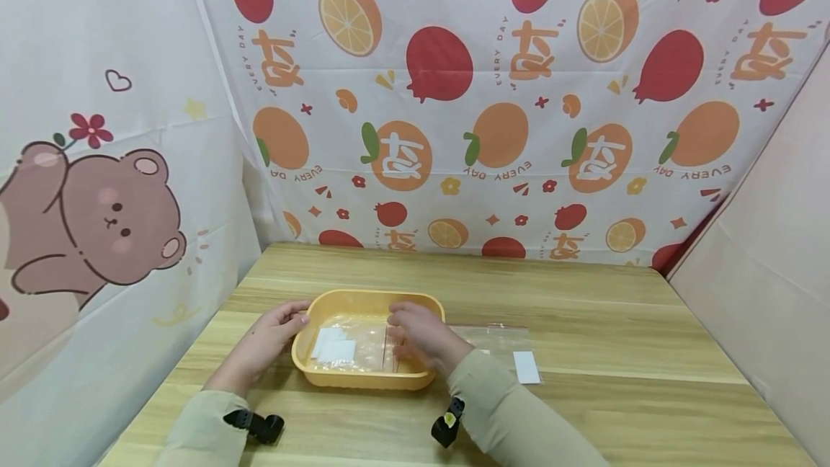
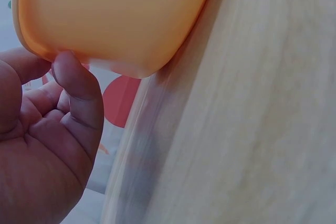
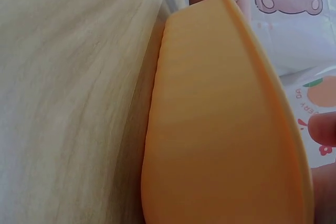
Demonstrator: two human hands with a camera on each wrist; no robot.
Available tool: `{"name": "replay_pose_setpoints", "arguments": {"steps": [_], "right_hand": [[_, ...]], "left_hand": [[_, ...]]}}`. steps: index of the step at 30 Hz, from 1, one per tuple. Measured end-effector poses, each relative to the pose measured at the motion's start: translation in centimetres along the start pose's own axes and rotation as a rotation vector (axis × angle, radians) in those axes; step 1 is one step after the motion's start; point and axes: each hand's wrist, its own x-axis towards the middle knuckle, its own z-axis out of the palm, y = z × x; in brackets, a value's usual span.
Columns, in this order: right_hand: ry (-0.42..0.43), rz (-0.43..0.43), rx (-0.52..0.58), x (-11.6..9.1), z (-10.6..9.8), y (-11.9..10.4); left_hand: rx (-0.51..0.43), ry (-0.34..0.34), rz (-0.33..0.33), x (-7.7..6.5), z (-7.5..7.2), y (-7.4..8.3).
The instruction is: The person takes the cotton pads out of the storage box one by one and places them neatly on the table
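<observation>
A shallow yellow plastic basin (image 1: 369, 380) stands on the wooden table. Inside it lies a clear zip bag (image 1: 368, 344) with a red zip line, and white rectangular cards (image 1: 337, 351) show at its left end. At the basin's left end, my left hand (image 1: 269, 341) holds the rim, its thumb (image 2: 73, 77) and forefinger against the edge in the left wrist view. My right hand (image 1: 424, 334) reaches over the right side, fingers loosely bent above the bag and slightly blurred. In the right wrist view, its thumb (image 3: 323, 129) shows beyond the basin's rim.
To the right of the basin another clear zip bag (image 1: 512, 337) lies flat, partly hidden by the right forearm. A white card (image 1: 527, 367) is at its lower right corner. Printed cloths (image 1: 493, 186) hang behind the table (image 1: 616, 352) and at both sides.
</observation>
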Motion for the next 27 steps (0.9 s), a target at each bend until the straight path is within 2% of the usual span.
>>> {"name": "replay_pose_setpoints", "arguments": {"steps": [11,20,27], "right_hand": [[0.052,0.001,-0.082,0.7,0.0,0.4],[-0.004,-0.012,-0.072,0.6,0.2,0.4],[-0.002,-0.019,-0.072,1.2,0.9,0.5]], "left_hand": [[0.032,0.009,-0.017,0.0,0.1,0.3],[0.024,0.010,-0.008,0.1,-0.1,0.0],[0.031,0.004,0.005,0.1,-0.2,-0.2]]}}
